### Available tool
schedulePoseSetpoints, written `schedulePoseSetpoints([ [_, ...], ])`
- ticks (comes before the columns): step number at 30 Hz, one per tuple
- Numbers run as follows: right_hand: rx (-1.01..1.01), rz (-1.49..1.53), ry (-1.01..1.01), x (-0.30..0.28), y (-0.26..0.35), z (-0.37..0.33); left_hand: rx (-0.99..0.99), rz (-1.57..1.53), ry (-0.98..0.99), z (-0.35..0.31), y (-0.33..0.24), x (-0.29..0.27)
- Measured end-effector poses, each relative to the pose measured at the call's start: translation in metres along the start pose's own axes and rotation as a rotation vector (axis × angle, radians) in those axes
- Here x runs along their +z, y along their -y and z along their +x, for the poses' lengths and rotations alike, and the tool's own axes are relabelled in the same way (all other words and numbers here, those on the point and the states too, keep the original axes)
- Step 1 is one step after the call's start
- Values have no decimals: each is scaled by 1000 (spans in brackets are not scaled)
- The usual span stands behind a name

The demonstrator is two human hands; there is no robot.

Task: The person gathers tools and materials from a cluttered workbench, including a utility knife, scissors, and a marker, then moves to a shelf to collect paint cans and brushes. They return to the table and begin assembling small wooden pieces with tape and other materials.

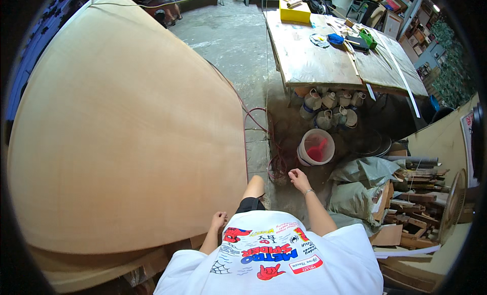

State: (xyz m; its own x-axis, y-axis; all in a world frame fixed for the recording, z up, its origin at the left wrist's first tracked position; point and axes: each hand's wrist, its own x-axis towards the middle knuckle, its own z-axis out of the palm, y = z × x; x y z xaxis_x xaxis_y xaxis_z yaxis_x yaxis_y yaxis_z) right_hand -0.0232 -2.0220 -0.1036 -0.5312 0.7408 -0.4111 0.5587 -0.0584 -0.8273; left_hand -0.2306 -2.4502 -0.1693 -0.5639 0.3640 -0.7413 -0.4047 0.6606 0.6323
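A large sheet of pale plywood [132, 142] fills the left side, its edge curving in this view. My left hand [219, 220] hangs low beside the sheet's near right edge, fingers loosely curled, with nothing visible in it. Farther forward and to the right, my right hand [299, 179] is held out over the floor, fingers drawn in and holding nothing that I can see. Just beyond it stands a white bucket [301, 152] with a red scoop-like thing [318, 151] inside. A red hose [257, 123] runs along the plywood edge and coils near the bucket.
A worktable [319, 66] carries a yellow box [294, 15], a green holder [368, 39] and wood strips. Several plastic jugs [323, 119] stand beneath it. At right lie grey-green sacks [351, 200], stacked wood scraps [418, 214] and a fan [453, 206]. Another person [170, 5] is at the far top.
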Motion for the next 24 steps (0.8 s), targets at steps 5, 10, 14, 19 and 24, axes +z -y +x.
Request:
schedulePoseSetpoints([
  [5, 87, -22, 154, 7, 19, 67, -50, 14, 28, 80, -88, 10],
  [10, 219, -175, 221, 8, -5, 154, -29, 235, 53, 194, -103, 6],
  [14, 251, -449, 272, -8, 28, 221, -105, 24, 60, 282, -169, 0],
  [19, 182, -368, 115, -26, 85, 315, -42, -110, 16, 329, -348, -12],
  [24, 92, -168, 98, -18, 213, 415, 73, -174, -33, 371, -462, -29],
])
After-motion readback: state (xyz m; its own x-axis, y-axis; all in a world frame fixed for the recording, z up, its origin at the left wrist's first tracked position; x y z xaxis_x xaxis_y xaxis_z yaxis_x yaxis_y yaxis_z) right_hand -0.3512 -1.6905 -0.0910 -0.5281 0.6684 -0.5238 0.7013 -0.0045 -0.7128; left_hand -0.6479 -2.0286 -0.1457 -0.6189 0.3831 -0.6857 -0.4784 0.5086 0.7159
